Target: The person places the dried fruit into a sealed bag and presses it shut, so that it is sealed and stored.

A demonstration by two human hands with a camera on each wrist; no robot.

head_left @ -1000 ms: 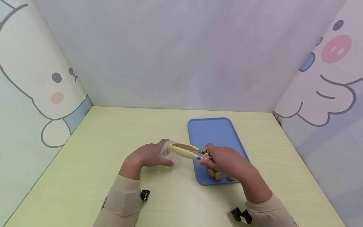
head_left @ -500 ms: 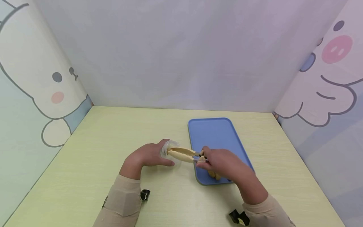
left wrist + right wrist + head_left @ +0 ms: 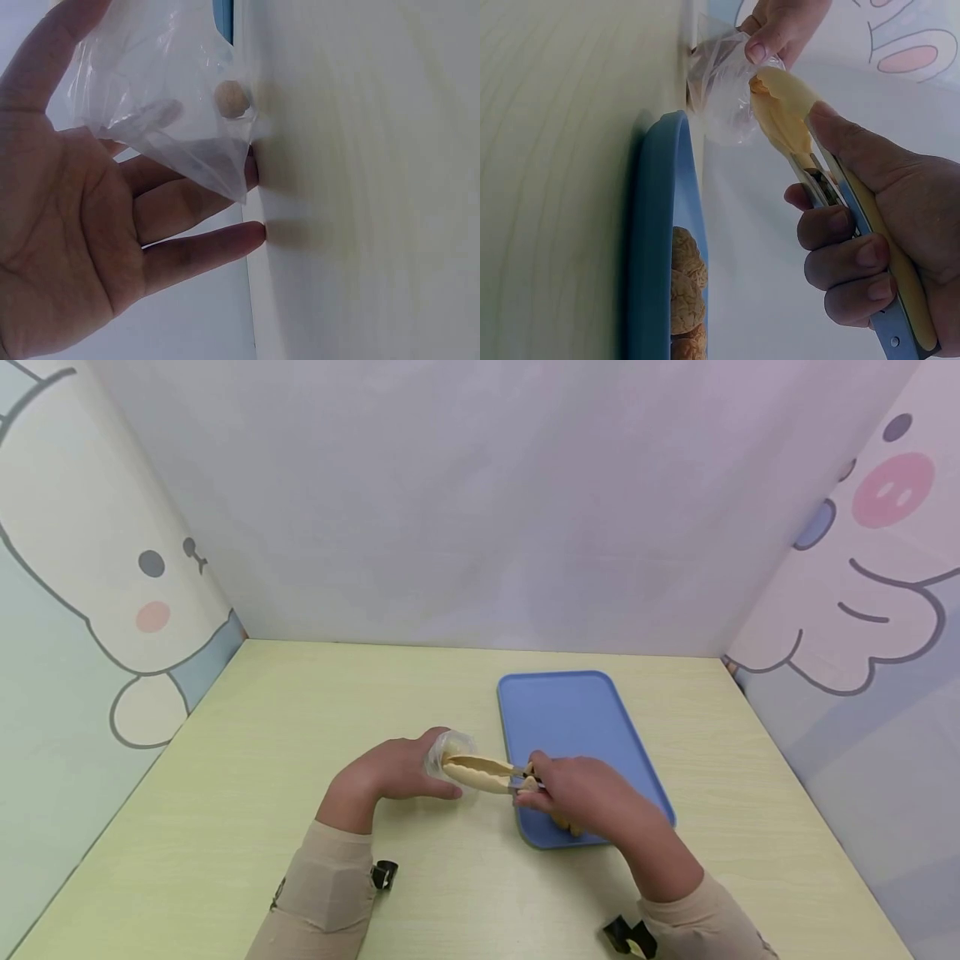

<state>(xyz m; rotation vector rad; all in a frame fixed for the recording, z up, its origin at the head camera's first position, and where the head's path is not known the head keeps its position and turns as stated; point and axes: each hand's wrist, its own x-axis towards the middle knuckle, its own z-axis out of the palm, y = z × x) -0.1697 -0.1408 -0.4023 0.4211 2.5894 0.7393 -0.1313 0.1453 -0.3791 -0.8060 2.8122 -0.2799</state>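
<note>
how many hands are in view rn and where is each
2. The left hand holds the clear plastic bag, left of the blue tray; the right hand grips the tongs, covering part of the tray in the head view.

Head view looks down; nearer wrist views share the plastic bag (image 3: 169,64).

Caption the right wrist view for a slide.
The right hand grips tongs close to a clear bag held by the left hand; walnuts sit in a blue tray.
</note>
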